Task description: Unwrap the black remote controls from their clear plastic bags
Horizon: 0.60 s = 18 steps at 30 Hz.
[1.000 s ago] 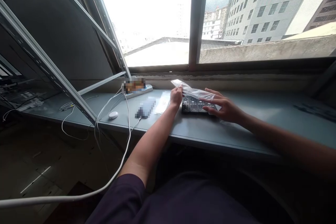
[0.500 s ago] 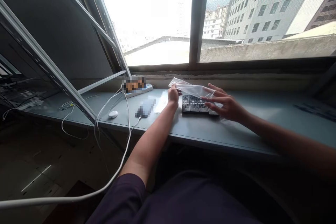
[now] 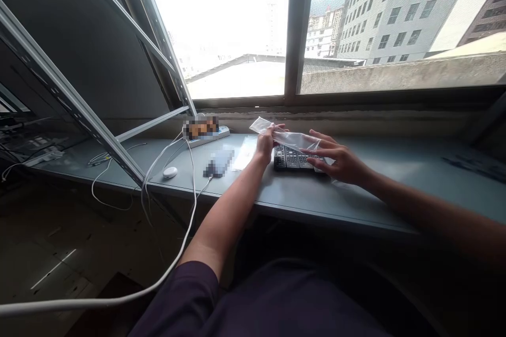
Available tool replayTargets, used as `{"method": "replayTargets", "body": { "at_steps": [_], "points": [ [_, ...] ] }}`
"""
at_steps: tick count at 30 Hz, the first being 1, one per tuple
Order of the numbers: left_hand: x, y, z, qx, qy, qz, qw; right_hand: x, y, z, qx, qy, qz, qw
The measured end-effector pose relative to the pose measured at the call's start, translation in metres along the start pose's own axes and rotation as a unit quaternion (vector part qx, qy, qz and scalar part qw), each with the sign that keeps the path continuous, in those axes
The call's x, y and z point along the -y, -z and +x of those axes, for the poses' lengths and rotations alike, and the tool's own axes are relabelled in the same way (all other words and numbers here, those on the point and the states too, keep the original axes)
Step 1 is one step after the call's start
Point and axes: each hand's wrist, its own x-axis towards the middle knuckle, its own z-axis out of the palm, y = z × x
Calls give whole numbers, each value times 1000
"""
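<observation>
My left hand [image 3: 265, 143] is closed around a clear plastic sleeve [image 3: 294, 140], whose flat end sticks out past the fingers on the left. The sleeve slants down to the right, in the air over the desk. At its right end is my right hand [image 3: 338, 158], fingers stretched and spread, touching the film. Whether any fingertip is inside the sleeve I cannot tell. Beneath the sleeve, several black remote controls [image 3: 292, 160] lie side by side on the desk. The right hand partly covers them.
Left of my left hand lie white-looking plastic sleeves [image 3: 244, 155]. Further left are a blurred-out device [image 3: 219, 163] with a cable, a round white object [image 3: 169, 172] and a power strip [image 3: 211, 137]. A white cable [image 3: 188, 221] hangs across the front. A metal frame [image 3: 71, 89] slopes at left.
My left hand has shifted a little to the right along the sleeve, so more of its left end sticks out. My right hand has barely moved; its fingers remain spread.
</observation>
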Motion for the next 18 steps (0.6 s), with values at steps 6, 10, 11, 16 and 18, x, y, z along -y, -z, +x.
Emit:
{"method": "replayTargets", "body": {
  "at_steps": [6, 10, 11, 16, 18],
  "points": [
    [0, 4, 5, -31, 3, -45, 999, -1, -1, 1, -38, 5, 4, 999],
    [1, 7, 9, -63, 17, -63, 996, -2, 0, 1, -41, -8, -9, 999],
    [1, 7, 8, -65, 19, -56, 996, -3, 0, 1, -38, -13, -12, 999],
    [1, 2, 2, -3, 16, -10, 1000, -2, 1, 1, -25, -12, -12, 1000],
    [0, 1, 0, -2, 19, -3, 1000, -1, 2, 2, -33, -15, -17, 999]
  ]
}}
